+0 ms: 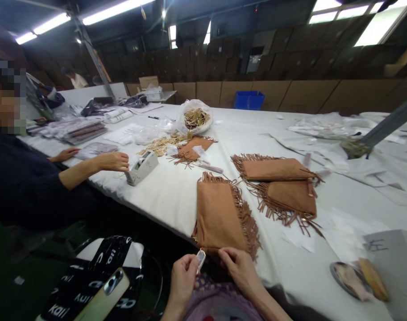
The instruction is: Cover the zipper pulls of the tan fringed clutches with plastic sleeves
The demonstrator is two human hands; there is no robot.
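A tan suede bag with fringed edges (pixel 220 214) lies on the white table (pixel 170 191) right in front of me, its near end hanging over the table edge. My left hand (pixel 183 276) is closed in a pinch on a small pale tag (pixel 201 258) at the bag's near corner. My right hand (pixel 240 267) has its fingers closed on the bag's near edge beside the tag.
Two more fringed bags (pixel 284 183) lie to the right, another (pixel 192 149) further back by loose tags and a plastic bag of tags (pixel 195 118). A co-worker's hand (pixel 113 161) rests near a tape dispenser (pixel 141 167). A phone (pixel 101 296) lies on a black bag.
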